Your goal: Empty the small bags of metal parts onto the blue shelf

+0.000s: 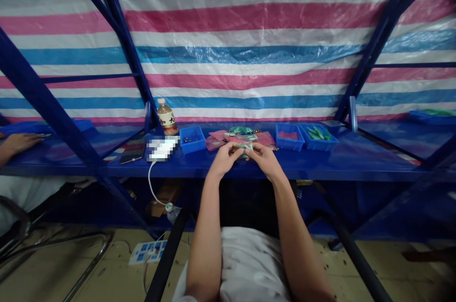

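Holding a small green packet [245, 149] between them, the left hand [224, 159] and right hand [266, 159] sat together over the blue shelf [320, 169].

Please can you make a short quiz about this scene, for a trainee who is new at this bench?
1. True or false: the left hand and the right hand both hold the small green item.
2. What lies in the blue bin beside the bottle? A) small metal parts B) green pieces C) a pink sheet
3. Fill the gap: the co-worker's hand is at the far ____ of the view.

Key: 1 true; 2 A; 3 left.
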Demonstrator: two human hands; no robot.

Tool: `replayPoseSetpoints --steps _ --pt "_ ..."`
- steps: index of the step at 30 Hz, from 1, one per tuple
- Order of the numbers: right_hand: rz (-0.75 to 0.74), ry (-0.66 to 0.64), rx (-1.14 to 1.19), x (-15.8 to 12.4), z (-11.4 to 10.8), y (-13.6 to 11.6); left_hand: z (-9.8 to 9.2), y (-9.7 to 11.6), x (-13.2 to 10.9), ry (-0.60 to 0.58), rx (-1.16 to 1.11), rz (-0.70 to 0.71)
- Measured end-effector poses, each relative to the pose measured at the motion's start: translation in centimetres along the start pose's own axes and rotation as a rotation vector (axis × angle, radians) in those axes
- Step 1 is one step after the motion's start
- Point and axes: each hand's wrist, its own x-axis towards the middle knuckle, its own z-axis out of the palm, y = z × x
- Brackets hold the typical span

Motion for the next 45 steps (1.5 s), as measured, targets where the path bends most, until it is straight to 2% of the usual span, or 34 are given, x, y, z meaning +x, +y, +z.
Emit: replayPoseSetpoints --steps 4,11,21,25,28,38,42,45 --pt "0.013 0.042 0.028 0.1 0.2 0.7 0.1 0.2 -0.1 0.094 -0.168 -0.051" --pt "-0.008 0.06 -0.05 0.1 0.3 0.4 0.2 -0.4 0.3 0.19 -0.085 -0.021" --pt "0.009 0.166 0.045 0.4 0.2 0.8 0.0 -0.3 0.1 0.177 0.003 -0.049" --pt "0.009 0.207 0.042 0.5 0.2 0.7 0.1 -0.3 0.0 0.092 0.107 -0.004" --pt "-0.006 0.216 0.002 0.5 0.2 0.6 0.2 -0.3 0.0 0.07 0.14 0.029" --pt "0.031 0.147 0.056 0.5 0.1 1.2 0.5 -0.3 0.4 0.229 -0.007 -0.01" --pt "0.015 0.02 -0.046 0.3 0.1 1.0 0.4 -0.3 0.5 0.274 -0.054 -0.015" --pt "0.039 -0.002 -0.115 0.2 0.2 0.5 0.4 -0.4 0.6 0.292 -0.086 -0.018"
